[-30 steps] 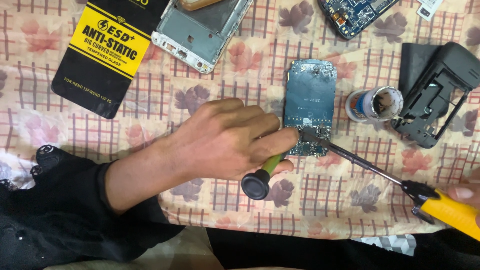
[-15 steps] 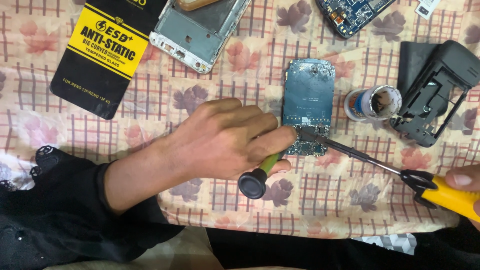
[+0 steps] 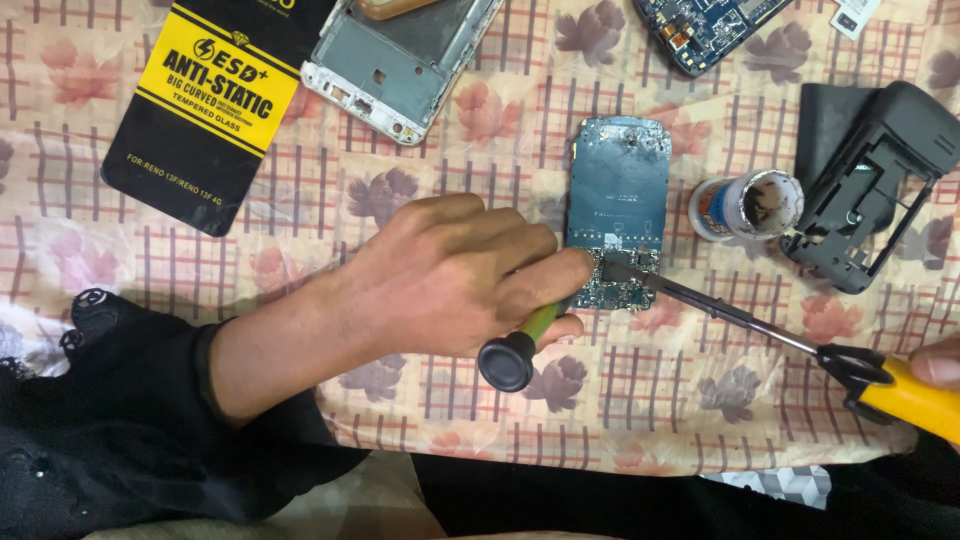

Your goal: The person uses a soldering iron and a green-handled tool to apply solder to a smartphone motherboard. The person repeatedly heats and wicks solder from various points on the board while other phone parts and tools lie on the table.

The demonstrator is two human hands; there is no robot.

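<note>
At frame centre, our left hand [image 3: 450,285] grips a green-handled tool [image 3: 520,345], our right hand [image 3: 940,365] clamps a yellow-handled soldering iron [image 3: 800,345], its tip touching the bare blue circuit board [image 3: 618,215]; soldering looks unfinished.

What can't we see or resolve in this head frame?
- Tip of the green-handled tool: hidden under the left hand.
- Right hand: cut off by the right edge; only fingertips on the yellow-handled soldering iron.
- Circuit board parts at the iron's tip: too small.
- Second blue board: cut off by the top edge.
</note>
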